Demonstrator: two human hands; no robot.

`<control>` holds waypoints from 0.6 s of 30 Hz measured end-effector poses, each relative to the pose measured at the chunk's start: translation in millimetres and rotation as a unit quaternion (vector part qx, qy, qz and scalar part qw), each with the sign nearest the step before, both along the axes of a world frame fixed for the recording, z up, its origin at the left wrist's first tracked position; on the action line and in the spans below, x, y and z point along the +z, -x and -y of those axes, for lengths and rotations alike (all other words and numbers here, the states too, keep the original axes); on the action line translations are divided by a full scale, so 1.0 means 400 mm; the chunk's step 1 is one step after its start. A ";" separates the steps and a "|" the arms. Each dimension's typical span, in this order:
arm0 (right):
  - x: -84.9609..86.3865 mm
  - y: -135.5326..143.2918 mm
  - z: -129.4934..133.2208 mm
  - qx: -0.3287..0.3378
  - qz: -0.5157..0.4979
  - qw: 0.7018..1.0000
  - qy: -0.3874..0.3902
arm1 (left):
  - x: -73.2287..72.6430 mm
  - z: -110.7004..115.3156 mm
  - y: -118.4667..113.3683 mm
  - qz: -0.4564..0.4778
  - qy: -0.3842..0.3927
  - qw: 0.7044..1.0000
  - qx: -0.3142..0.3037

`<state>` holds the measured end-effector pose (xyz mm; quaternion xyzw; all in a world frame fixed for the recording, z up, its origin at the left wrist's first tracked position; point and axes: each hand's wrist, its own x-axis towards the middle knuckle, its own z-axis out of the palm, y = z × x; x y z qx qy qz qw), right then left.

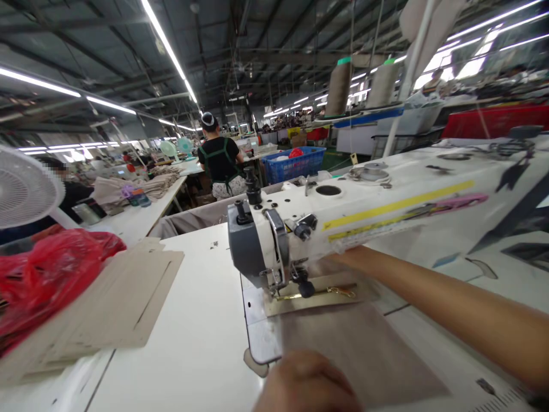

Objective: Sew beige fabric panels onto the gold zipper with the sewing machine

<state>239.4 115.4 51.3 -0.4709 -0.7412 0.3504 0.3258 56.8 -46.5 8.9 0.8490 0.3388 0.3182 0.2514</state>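
One sewing machine (386,191), yellow markings (398,204) blurred

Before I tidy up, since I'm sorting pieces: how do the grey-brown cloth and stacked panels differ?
The grey-brown cloth is darker; the stacked panels are paler beige. The cloth lies spread by the gold zipper; the panels overlap near red plastic. Both look flat.

White worktop (201,326) across lower frame; sewing machine (398,197) standing on it, centre to right; taupe fabric (355,349) spread lower centre; overlapping beige panels (143,280) lower left; red plastic bag (55,274) beside them, underside hidden
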 end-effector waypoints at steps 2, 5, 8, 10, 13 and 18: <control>0.011 -0.006 0.050 0.028 0.043 0.999 -0.017 | 0.054 -0.004 0.075 -0.026 -0.045 0.985 0.163; 0.013 0.017 0.146 0.128 0.169 0.968 -0.136 | 0.072 -0.043 0.146 -0.123 -0.128 0.949 0.262; -0.018 0.079 0.208 0.182 0.214 0.930 -0.238 | 0.037 -0.083 0.153 -0.174 -0.170 0.942 0.232; -0.054 0.117 0.212 0.193 0.213 0.924 -0.251 | 0.016 -0.095 0.142 -0.175 -0.196 0.938 0.227; -0.096 0.143 0.189 0.202 0.175 0.929 -0.255 | 0.006 -0.096 0.132 -0.167 -0.224 0.933 0.227; -0.087 0.135 0.178 0.226 0.191 0.918 -0.263 | 0.014 -0.097 0.140 -0.175 -0.245 0.930 0.210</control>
